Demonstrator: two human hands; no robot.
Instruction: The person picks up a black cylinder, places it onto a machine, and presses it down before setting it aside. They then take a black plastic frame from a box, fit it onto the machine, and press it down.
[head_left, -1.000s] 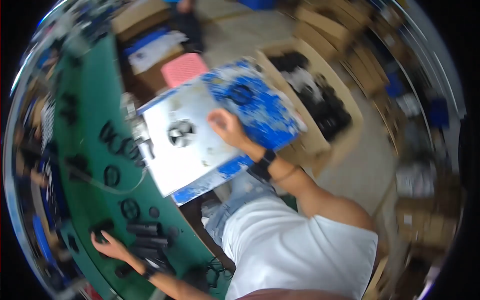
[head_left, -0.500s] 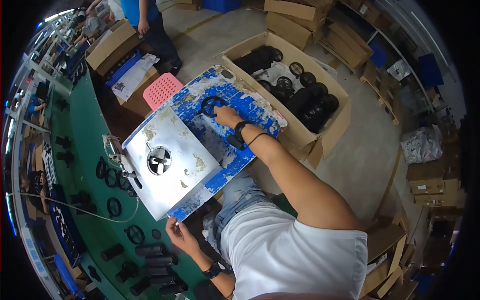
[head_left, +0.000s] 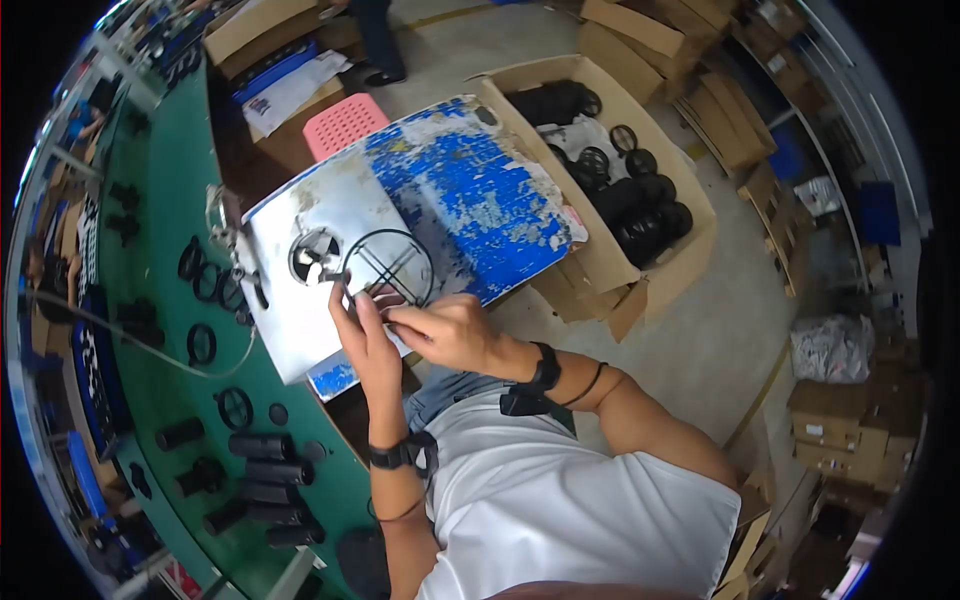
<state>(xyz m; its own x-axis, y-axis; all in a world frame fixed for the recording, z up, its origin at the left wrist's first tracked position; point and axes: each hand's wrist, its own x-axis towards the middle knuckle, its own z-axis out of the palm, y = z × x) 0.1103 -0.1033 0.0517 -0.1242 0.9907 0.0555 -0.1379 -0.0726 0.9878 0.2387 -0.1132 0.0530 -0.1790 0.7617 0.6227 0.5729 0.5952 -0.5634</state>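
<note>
I hold a black ring with thin crossbars (head_left: pixel 388 236) tilted up over the near side of a metal box (head_left: pixel 300 205). At its lower left edge the fingers of my left hand (head_left: pixel 370 345) close on the rim. My right hand (head_left: pixel 450 335) pinches the lower part of the ring, and its fingertips are partly hidden. Beside the ring, the metal box's top has a round opening with shiny metal jaws (head_left: pixel 316 255). The box rests on a worn blue board (head_left: pixel 480 195).
Right of the board stands a cardboard box (head_left: pixel 660 265) of black round parts. On the green bench (head_left: pixel 165 290) at left lie several black rings and black cylinders (head_left: pixel 275 472). A pink stool (head_left: pixel 345 125) is behind the board; a person's leg (head_left: pixel 378 45) shows farther back.
My right hand has brought the ring from the blue board back to the metal box. My left hand has risen from the box's near corner and taken hold of the ring too.
</note>
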